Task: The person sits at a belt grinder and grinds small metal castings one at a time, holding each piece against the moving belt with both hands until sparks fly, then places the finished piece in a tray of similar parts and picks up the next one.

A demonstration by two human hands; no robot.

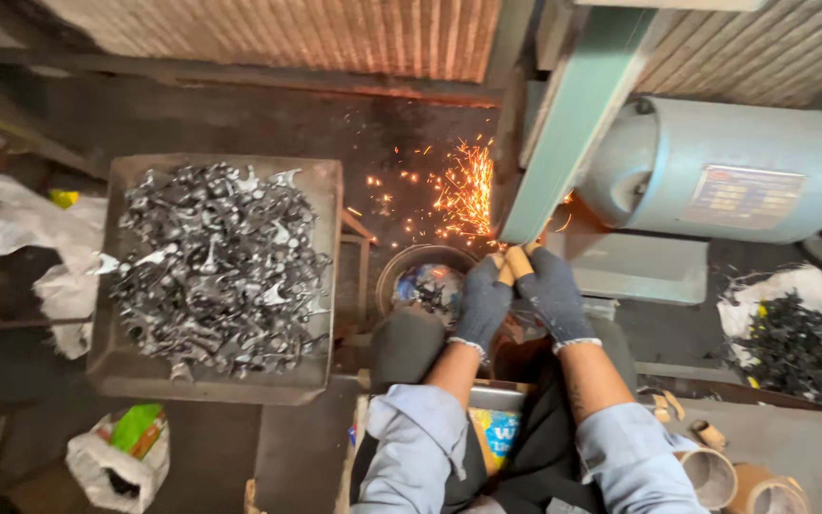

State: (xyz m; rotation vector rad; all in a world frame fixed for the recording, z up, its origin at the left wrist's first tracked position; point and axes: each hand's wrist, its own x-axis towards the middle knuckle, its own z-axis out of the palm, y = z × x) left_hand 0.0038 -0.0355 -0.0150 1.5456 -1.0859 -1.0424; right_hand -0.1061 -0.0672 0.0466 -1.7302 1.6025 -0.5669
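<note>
Both my hands wear dark knit gloves with orange fingertip covers. My left hand (pixel 480 303) and my right hand (pixel 552 293) are pressed together, gripping a small metal part that is hidden between the fingers. They hold it against the lower end of a green sanding belt (pixel 563 124) that slants up to the right. Orange sparks (pixel 460 190) spray out to the left over the dark floor. A round metal bowl (pixel 409 262) with shiny pieces sits just left of my hands.
A grey tray (pixel 321 190) heaped with small shiny metal castings stands at left. A grey electric motor (pixel 725 167) sits at right. A dark pile of metal parts (pixel 801 347) lies on white sheeting at far right. Cardboard tubes (pixel 715 471) and plastic bags (pixel 116 457) lie near.
</note>
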